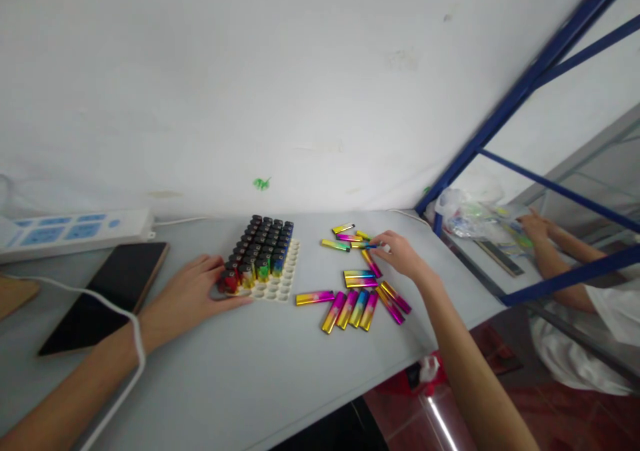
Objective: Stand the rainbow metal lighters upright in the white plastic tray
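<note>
A pale tray with round holes (287,283) stands on the grey table, its left columns filled with upright black-topped lighters (260,244); the front ones show red, yellow, green and blue bodies. My left hand (200,284) grips the tray's front left corner, thumb along the front edge and fingers by the red lighter. To the right, several shiny lighter-shaped metallic pieces (346,309) in yellow, pink and blue lie loose, some in a row side by side. My right hand (397,254) closes its fingertips on a blue-and-yellow metallic piece (364,245) at the back of this group.
Left on the table are a black phone (107,298), a white power strip (75,233) and a white cable (135,331) crossing above my left forearm. At right, a blue metal frame (485,131) borders another table, where a person's hands (537,228) work near plastic bags (457,214).
</note>
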